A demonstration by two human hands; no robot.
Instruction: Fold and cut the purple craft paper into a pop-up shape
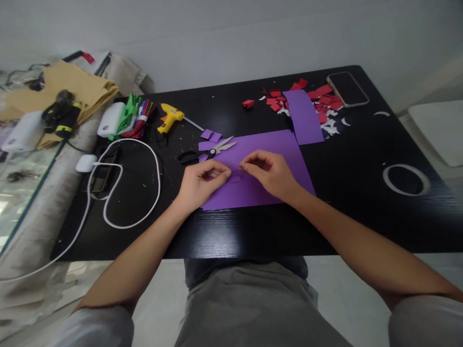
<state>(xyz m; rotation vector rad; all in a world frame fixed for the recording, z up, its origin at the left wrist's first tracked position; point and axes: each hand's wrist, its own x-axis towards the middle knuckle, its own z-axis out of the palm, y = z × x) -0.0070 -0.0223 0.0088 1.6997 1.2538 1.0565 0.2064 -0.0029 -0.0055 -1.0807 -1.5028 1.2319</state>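
My left hand [205,182] is closed in a pinch, thumb against fingertips, at the left end of a small folded purple paper piece [235,176]. On its other side my right hand [269,172] pinches too, its fingertips at the piece's upper right edge. The small piece blends with the purple paper sheets [284,149] under both hands, so its outline is hard to make out. Black-handled scissors [213,152] lie partly open across the sheets' upper left corner, just beyond my left hand. Small purple paper pieces [211,135] rest above the scissors.
A yellow glue gun [171,117] with a glue stick lies at the back left, near bundled coloured strips [133,118]. A white cable [158,183] loops on the left. Right are red paper scraps [327,100], a purple strip [306,118], a phone [347,89] and a white ring [386,180].
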